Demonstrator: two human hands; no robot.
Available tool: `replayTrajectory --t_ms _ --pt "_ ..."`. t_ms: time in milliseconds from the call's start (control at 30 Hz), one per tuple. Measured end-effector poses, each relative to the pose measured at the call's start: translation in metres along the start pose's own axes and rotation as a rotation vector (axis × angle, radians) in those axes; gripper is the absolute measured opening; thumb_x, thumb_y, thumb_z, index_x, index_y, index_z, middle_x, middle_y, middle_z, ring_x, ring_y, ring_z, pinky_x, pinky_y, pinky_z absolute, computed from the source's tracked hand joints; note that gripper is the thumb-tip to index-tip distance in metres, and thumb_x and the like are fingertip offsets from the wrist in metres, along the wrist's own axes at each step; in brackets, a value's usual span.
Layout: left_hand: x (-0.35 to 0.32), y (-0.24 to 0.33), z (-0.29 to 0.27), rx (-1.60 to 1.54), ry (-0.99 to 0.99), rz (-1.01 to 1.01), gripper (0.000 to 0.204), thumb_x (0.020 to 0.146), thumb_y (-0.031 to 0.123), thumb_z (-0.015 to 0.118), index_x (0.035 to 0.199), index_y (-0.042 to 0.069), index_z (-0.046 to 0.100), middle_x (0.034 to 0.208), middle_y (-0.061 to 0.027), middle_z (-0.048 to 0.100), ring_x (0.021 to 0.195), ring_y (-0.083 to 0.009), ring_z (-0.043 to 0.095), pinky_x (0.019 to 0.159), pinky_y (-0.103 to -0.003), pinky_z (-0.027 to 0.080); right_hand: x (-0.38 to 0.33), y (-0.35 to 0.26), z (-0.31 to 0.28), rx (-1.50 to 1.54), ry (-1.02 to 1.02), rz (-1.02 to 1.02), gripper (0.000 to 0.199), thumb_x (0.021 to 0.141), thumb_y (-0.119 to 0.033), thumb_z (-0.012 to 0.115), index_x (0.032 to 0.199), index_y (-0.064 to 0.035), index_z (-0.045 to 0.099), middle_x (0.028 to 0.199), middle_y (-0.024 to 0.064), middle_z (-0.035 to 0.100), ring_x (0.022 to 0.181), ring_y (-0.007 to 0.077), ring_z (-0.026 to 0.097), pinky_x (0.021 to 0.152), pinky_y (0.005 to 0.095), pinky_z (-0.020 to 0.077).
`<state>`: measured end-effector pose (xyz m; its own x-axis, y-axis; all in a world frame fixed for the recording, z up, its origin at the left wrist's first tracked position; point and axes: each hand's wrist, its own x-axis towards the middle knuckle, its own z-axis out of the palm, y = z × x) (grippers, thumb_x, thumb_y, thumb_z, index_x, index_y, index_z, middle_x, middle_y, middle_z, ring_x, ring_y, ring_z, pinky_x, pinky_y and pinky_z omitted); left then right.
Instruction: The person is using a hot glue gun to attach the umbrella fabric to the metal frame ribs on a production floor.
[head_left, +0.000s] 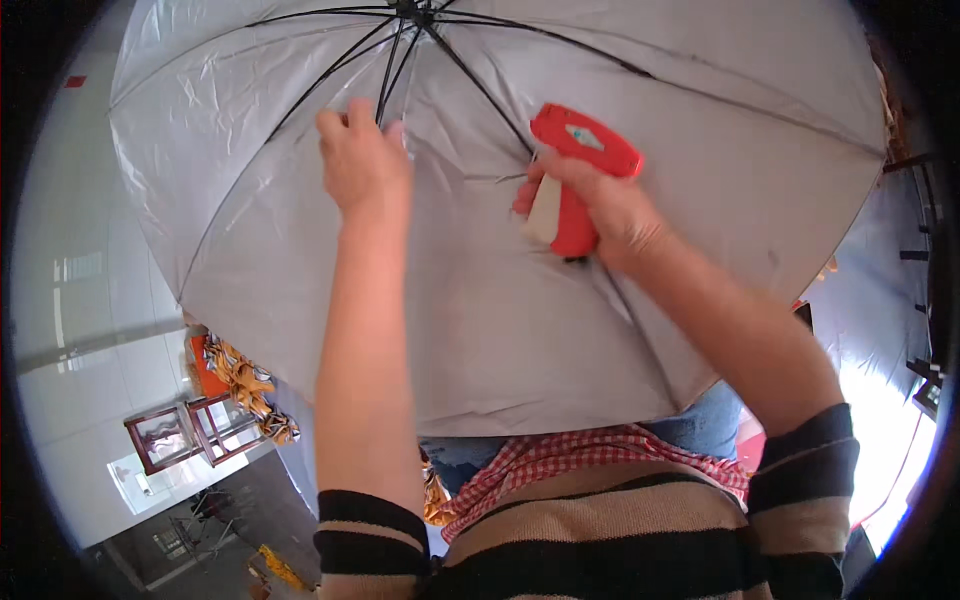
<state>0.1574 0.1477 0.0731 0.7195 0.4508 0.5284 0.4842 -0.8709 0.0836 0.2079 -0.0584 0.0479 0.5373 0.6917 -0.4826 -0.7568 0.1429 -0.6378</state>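
A silver-grey umbrella [530, 340] is spread open in front of me, its inner side showing and its black ribs [480, 85] meeting at the hub [415, 12] at the top. My left hand [365, 160] is closed at the lower part of one rib, left of centre; its fingertips are partly hidden. In my right hand [610, 205] is a red pistol-shaped tagging gun [590, 140] with a cream trigger. The tool lies close over the fabric beside another rib, slightly blurred. Whether its tip touches the umbrella, I cannot tell.
Below the umbrella's near edge, a red-and-white checked cloth [600, 445] lies over my lap. Orange, patterned fabric [240, 375] and a dark-framed wooden stool [165, 435] are at the lower left. A pale tiled floor [75, 340] stretches along the left side.
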Motion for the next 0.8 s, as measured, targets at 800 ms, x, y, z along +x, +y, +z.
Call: replayTrajectory --t_ms 800 --pt "-0.048 0.006 0.035 -0.43 -0.252 -0.152 0.01 0.076 0.006 0.065 0.084 0.0 0.063 0.076 -0.0132 0.063 0.065 -0.0267 0.06 0.064 -0.033 0.047 0.064 0.045 -0.02 0.1 -0.203 0.094 0.023 0.081 -0.021 0.063 0.09 -0.0004 0.059 0.083 0.0122 0.064 0.072 0.0247 0.065 0.066 0.0361 0.0539"
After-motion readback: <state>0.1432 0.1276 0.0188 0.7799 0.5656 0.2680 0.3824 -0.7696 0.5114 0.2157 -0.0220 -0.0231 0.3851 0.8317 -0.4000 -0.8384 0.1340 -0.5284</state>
